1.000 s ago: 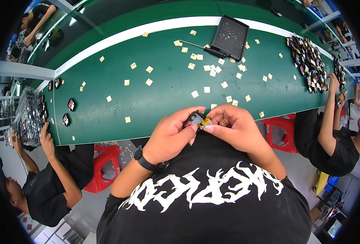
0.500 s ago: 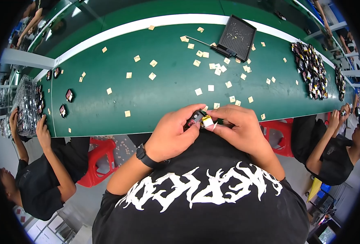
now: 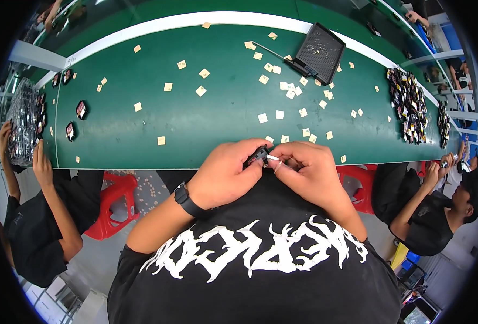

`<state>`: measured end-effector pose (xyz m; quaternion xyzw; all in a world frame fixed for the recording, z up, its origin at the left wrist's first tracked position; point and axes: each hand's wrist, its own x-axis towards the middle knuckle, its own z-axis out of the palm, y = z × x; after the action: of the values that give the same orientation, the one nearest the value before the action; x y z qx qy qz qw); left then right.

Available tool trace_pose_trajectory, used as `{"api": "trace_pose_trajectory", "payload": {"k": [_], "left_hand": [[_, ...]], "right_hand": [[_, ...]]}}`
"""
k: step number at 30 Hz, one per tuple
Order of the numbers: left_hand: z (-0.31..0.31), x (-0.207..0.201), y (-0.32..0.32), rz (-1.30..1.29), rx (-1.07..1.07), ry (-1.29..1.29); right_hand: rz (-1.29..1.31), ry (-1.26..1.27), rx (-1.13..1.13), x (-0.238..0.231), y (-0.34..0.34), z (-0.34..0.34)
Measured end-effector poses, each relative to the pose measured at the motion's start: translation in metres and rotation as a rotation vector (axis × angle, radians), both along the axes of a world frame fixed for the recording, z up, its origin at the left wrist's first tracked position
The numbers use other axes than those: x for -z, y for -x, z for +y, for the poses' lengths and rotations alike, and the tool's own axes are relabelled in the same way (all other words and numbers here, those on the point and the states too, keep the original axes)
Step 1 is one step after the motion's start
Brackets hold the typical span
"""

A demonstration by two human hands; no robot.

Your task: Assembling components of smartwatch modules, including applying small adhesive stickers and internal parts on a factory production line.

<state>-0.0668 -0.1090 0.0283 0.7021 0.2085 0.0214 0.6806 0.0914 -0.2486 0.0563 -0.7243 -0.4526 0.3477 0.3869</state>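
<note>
Near the table's front edge, my left hand (image 3: 223,175) is closed around a small black electronic device (image 3: 257,156), thumb on its near side. Much of that device is hidden by the fingers. A thin white flat piece (image 3: 272,157) sticks out at its right side. My right hand (image 3: 310,170) is closed in a pinch at this white piece, its thumb and forefinger close to the device. What else the right fingers cover cannot be made out. A black band is on my left wrist.
Small pale square papers (image 3: 263,117) lie scattered over the green table (image 3: 206,124). A black perforated tray (image 3: 320,51) and thin rod stand at the back. Piled devices (image 3: 409,105) are at right; loose devices (image 3: 81,109) and stacked clear trays (image 3: 23,124) at left. Co-workers sit on both sides.
The white piece with yellow edging, earlier seen broad face up beside the device, now shows as a narrow white strip. The device has turned in my left hand. The whole view has shifted slightly.
</note>
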Motion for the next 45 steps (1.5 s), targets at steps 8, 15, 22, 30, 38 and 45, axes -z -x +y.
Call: {"api": "trace_pose_trajectory", "payload": {"k": [8, 15, 22, 30, 38, 45], "left_hand": [[0.001, 0.012, 0.002, 0.017, -0.001, -0.018], [0.003, 0.012, 0.003, 0.024, -0.028, 0.105], [0.004, 0.019, 0.005, -0.056, -0.003, 0.031], [0.007, 0.020, 0.008, -0.172, 0.021, -0.034], [0.015, 0.021, 0.014, -0.175, 0.128, 0.000], [0.018, 0.022, 0.017, -0.211, 0.126, 0.224]], "right_hand": [[0.039, 0.047, 0.052, 0.008, 0.008, 0.005], [0.264, 0.071, 0.124, 0.015, 0.005, 0.001], [0.101, 0.028, 0.090, 0.014, 0.008, 0.005], [0.198, 0.153, 0.139, 0.010, 0.011, 0.010], [0.455, 0.122, 0.302, 0.028, 0.009, 0.015], [0.560, 0.132, 0.285, 0.015, 0.011, 0.027]]}}
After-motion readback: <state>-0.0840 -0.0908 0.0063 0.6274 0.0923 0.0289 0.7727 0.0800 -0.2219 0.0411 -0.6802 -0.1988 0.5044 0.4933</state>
